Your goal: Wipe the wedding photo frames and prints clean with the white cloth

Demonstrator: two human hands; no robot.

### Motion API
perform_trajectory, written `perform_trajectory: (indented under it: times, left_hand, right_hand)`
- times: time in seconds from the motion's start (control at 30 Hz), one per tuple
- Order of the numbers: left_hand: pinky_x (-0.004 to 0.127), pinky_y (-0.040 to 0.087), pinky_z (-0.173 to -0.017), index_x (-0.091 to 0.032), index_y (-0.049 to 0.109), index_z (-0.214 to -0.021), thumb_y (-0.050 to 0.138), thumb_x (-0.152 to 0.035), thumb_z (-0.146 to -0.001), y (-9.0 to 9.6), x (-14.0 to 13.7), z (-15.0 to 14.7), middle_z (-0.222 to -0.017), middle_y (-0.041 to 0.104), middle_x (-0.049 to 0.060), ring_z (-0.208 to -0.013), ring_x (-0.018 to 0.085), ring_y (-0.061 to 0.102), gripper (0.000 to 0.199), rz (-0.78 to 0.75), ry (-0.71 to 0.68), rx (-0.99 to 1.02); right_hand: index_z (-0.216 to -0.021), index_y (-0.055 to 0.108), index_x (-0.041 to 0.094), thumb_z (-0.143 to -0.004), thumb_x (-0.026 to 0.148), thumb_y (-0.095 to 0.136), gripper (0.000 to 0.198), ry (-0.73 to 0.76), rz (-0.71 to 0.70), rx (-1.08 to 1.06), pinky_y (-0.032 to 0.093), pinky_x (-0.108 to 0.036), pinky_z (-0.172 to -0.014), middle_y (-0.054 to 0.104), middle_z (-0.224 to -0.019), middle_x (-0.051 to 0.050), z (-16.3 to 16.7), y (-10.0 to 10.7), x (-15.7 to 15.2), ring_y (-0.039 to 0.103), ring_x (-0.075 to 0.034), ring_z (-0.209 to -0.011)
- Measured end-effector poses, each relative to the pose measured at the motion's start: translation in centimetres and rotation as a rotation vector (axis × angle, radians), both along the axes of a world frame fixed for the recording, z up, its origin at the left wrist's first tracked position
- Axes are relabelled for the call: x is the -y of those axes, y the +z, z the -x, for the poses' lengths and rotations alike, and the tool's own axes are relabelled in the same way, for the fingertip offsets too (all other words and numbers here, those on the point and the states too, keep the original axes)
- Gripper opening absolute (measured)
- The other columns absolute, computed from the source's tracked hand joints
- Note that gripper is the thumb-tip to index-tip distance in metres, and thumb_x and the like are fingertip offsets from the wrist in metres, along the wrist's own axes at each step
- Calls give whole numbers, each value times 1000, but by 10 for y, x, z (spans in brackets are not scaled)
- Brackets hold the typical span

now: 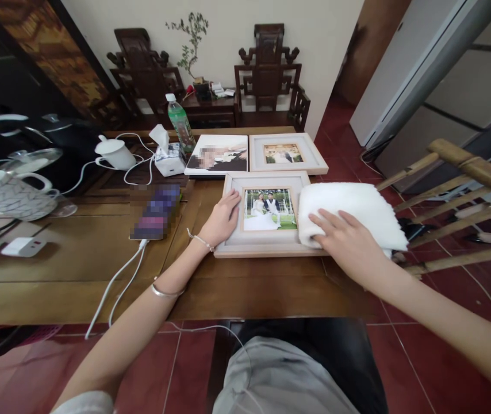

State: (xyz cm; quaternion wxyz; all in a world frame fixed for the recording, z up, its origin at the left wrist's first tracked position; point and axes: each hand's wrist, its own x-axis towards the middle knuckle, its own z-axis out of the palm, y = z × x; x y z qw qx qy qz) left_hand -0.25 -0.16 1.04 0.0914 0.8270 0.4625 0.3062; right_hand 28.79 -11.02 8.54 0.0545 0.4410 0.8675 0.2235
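Observation:
A pale wooden picture frame with a light mat lies flat on the table, a small photo of two people at its middle. My left hand holds the frame's left side, its fingers over the rim. On the frame's right part lies a folded white cloth, hanging past the table's right edge. My right hand presses on this cloth, fingers bent into it. Just behind are a second pale frame and a flat photo panel.
To the left lie a phone on a white cable, a tissue box, a green-labelled bottle, a lidded white cup, a patterned mug and a white charger. A bamboo chair stands close at the right.

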Motion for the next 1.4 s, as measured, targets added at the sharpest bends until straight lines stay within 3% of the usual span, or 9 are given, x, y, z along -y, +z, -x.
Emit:
perform_trajectory:
  times: [0.33, 0.43, 0.6, 0.77, 0.9, 1.17, 1.27, 1.4]
  left_hand:
    - [45, 35, -113, -9, 60, -122, 40, -19, -89, 0, 1, 0, -133, 57, 16, -134, 27, 43, 40, 7, 7, 12]
    - [47, 35, -113, -12, 60, -122, 40, -19, -88, -1, 1, 0, -133, 58, 14, -134, 27, 44, 40, 14, 12, 42]
    - [47, 35, -112, -15, 62, -120, 42, -20, -88, 2, 2, -1, -131, 60, 11, -132, 27, 46, 38, 15, 24, 65]
    - [45, 36, -112, -15, 63, -119, 42, -21, -88, 2, 3, 0, -130, 61, 11, -130, 26, 48, 38, 18, 23, 64]
    - [44, 36, -112, -10, 63, -118, 42, -22, -89, -1, 2, 0, -130, 60, 15, -133, 27, 45, 38, 10, 27, 75]
    - [47, 35, -112, -14, 63, -117, 43, -20, -88, -2, 2, -2, -130, 60, 14, -133, 27, 44, 36, 24, 26, 103]
    - [48, 35, -112, -16, 63, -118, 43, -21, -88, -1, 3, -2, -130, 60, 13, -133, 28, 44, 36, 30, 32, 115]
    - [49, 36, -112, -16, 64, -117, 43, -21, -88, -3, 3, -2, -129, 61, 12, -132, 28, 46, 36, 20, 42, 118]
  right_hand:
    - [-113, 66, 11, -78, -6, 42, 46, -24, 16, -173, 40, -48, -101, 47, -144, -15, -6, -4, -103, 39, -30, -134]
    - [-118, 63, 11, -81, -5, 41, 45, 28, -43, -246, 35, -50, -105, 40, -148, -15, 22, 5, -113, 32, -30, -139]
    - [-110, 65, 13, -94, 6, 39, 31, 268, -62, -226, 22, -52, -111, 36, -152, -8, 98, 11, -124, 25, -27, -141]
    - [-109, 65, 13, -97, 9, 38, 29, 223, -17, -202, 24, -43, -109, 47, -145, -6, 127, -1, -143, 31, -21, -138]
    - [-110, 66, 12, -94, 4, 40, 32, 152, 12, -155, 27, -45, -107, 51, -141, -9, 101, -1, -149, 35, -24, -136]
    - [-101, 71, 12, -84, -3, 41, 38, -2, 22, -62, 39, -52, -97, 56, -135, -15, 8, 4, -146, 45, -33, -129]
    - [-103, 70, 12, -80, -6, 38, 44, -28, 62, -48, 42, -49, -93, 54, -137, -16, -9, 5, -127, 46, -31, -129]
    - [-104, 69, 13, -73, -7, 38, 48, -13, 156, -81, 44, -46, -86, 53, -137, -18, -12, 10, -78, 49, -31, -125]
